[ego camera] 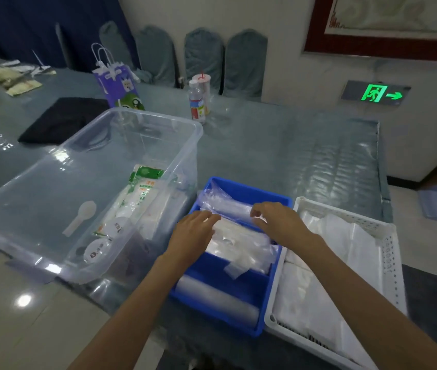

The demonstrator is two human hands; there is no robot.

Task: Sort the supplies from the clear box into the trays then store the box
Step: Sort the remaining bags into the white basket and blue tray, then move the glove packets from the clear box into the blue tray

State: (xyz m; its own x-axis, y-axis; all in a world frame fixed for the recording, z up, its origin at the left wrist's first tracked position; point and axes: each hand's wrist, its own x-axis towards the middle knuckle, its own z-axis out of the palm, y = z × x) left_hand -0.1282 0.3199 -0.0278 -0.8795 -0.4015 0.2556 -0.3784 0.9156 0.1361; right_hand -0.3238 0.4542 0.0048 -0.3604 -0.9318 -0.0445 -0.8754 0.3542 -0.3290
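A large clear box point(158, 124) stands at the left of the table. Inside it lie a green-and-white packet point(142, 190), round white lids point(97, 252) and a white plastic spoon point(81, 217). Right of it sits a blue tray point(241, 190) with dividers, holding clear plastic packets point(238, 244). Both my hands rest on one clear packet point(230, 212) at the tray's middle: my left hand point(193, 233) on its left end, my right hand point(278, 222) on its right end. A white perforated tray point(388, 244) with white bags stands at the far right.
Behind the box stand a purple gift bag point(118, 86), a water bottle point(197, 102) and a cup with a straw point(204, 81). A black cloth point(59, 121) lies at the left. Chairs line the far wall. The table's right edge drops off near the white tray.
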